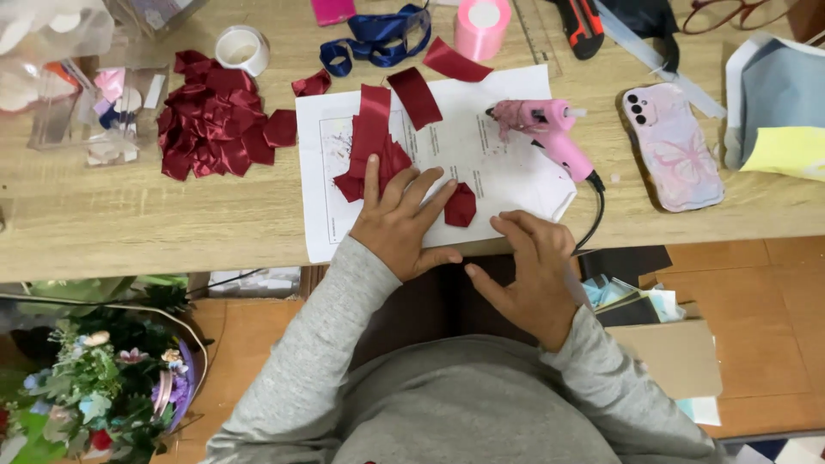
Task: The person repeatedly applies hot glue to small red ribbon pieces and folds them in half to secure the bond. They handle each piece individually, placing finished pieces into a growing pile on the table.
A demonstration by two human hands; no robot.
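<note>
While both hands are kept at the near edge of the wooden table, a white printed sheet is seen lying under them, its lower edge overhanging the table edge slightly. The left hand is laid flat on the sheet with its fingers spread wide, nothing gripped; its fingertips are touching a loose stack of dark red ribbon pieces. A small folded red ribbon petal is found just beside the left index finger, between the two hands. The right hand is held at the sheet's lower right corner, fingers loosely curved and narrow, resting on the paper edge; whether anything is pinched cannot be told.

A pink glue gun is laid on the sheet's right part, near the right hand but apart from it, its black cord dropping over the table edge. A phone in a pale patterned case is placed further right, well apart. A heap of folded red petals is seen left of the sheet, with bare table between heap and near edge. Open tabletop is also left at the near right edge, below the phone. A pink ribbon roll and a blue ribbon are lying towards the far edge.
</note>
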